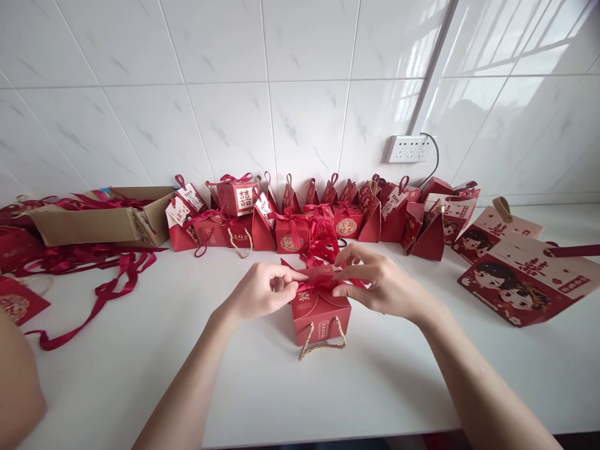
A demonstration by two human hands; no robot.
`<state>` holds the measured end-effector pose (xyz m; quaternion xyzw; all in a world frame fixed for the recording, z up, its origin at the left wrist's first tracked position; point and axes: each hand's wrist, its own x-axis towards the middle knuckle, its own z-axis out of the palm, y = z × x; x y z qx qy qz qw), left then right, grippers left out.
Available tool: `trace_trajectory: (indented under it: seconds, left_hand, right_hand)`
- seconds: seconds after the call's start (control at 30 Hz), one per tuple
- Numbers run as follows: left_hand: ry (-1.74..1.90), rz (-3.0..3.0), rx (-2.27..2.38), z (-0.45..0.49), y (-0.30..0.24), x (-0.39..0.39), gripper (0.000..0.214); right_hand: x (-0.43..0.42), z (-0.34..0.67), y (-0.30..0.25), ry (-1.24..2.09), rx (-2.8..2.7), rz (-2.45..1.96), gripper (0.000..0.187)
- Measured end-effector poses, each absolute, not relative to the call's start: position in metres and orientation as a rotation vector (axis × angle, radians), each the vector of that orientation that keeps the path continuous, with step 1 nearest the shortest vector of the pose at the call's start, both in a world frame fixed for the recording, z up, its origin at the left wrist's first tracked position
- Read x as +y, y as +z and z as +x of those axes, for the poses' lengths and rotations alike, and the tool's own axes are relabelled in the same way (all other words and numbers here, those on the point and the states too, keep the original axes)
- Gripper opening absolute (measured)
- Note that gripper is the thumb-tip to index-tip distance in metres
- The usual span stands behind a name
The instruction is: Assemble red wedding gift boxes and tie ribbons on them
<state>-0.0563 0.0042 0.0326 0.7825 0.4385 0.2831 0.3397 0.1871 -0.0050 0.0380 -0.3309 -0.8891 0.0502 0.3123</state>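
A small red gift box (320, 315) with a beige rope handle stands on the white table (300, 387) in front of me. A red ribbon (320, 282) lies across its top. My left hand (260, 291) pinches the ribbon's left side with fingers closed. My right hand (379, 281) pinches the ribbon on the right, its fingers curled round it. Both hands rest on top of the box.
A row of several finished red gift boxes (300, 215) lines the tiled wall. A cardboard box (100, 219) and loose red ribbons (89, 275) lie at the left. Flat printed bags (525, 275) lie at the right. Another person's arm (16, 381) shows at bottom left.
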Motion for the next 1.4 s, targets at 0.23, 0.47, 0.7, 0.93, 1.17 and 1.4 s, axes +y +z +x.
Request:
trace_trajectory:
  seconds: [0.23, 0.47, 0.7, 0.93, 1.17, 1.4]
  left_hand:
    - [0.866, 2.086, 1.094, -0.050, 0.028, 0.002, 0.029]
    - [0.825, 2.037, 1.138, -0.048, 0.029, -0.003, 0.029]
    - [0.849, 2.097, 1.148, -0.049, 0.027, -0.001, 0.030]
    - [0.808, 2.070, 1.106, -0.052, 0.026, 0.003, 0.032]
    - [0.763, 2.126, 1.039, -0.054, 0.026, 0.007, 0.030]
    - [0.675, 2.163, 1.020, -0.058, 0.023, 0.011, 0.026]
  right_hand:
    - [-0.014, 0.175, 0.045, 0.528, -2.093, -1.352, 0.050]
    - [-0.018, 0.163, 0.041, 0.842, -2.037, -1.537, 0.059]
    - [-0.011, 0.158, 0.031, 0.968, -1.933, -1.502, 0.047]
    - [-0.008, 0.170, 0.042, 1.262, -2.019, -1.315, 0.026]
    - [-0.001, 0.184, 0.041, 1.274, -2.155, -1.280, 0.030]
    - [0.006, 0.195, 0.040, 1.294, -2.262, -1.155, 0.028]
